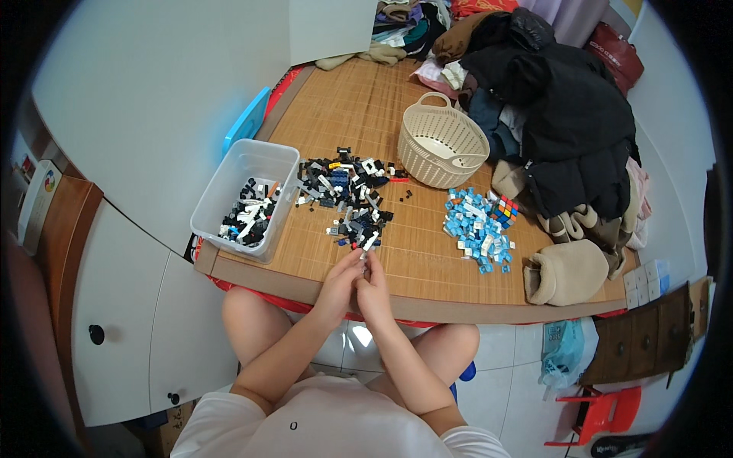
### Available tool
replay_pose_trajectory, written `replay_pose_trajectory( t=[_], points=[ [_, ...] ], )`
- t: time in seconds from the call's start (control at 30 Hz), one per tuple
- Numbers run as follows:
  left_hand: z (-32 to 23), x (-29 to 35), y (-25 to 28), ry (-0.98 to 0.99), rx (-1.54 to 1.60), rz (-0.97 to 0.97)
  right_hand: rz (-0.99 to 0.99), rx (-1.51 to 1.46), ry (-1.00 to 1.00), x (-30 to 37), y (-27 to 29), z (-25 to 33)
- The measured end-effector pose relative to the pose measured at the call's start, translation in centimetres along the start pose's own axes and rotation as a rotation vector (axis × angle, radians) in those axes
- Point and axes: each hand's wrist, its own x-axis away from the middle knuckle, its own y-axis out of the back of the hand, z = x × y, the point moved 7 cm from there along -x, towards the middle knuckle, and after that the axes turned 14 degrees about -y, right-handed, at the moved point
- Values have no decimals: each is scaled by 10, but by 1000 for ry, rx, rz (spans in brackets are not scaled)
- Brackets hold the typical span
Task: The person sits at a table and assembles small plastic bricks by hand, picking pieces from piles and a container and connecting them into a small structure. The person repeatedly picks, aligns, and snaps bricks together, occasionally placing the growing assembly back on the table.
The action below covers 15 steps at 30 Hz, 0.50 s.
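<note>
My left hand (337, 288) and my right hand (374, 291) meet at the table's front edge, fingers closed and fingertips together. Whatever they pinch is too small and too covered to make out. Just beyond the fingertips spreads a loose pile of building bricks (341, 183), mostly black, white and grey with some dark blue. A white brick (371, 241) lies right at the fingertips; whether it is held or part of the pile I cannot tell. Left of the pile, a clear plastic bin (208, 208) holds more bricks.
On the bamboo-mat table (412, 267) stand a beige basket (439, 145), a heap of blue and white pieces (477, 229) and a puzzle cube (505, 211). Dark clothes (569, 114) are piled at the right. A blue lid (246, 122) leans behind the bin.
</note>
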Motion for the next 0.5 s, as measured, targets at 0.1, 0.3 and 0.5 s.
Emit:
replay_pose_trajectory(
  t=[0.1, 0.3, 0.5],
  points=[
    [3, -1, -3, -13, 40, -8, -7, -71, -43, 7, -3, 11],
    [3, 1, -7, -14, 42, -16, -28, -160, -24, 8, 0, 10],
    [1, -4, 5, -6, -79, 17, -21, -117, -49, 7, -1, 11]
  ],
)
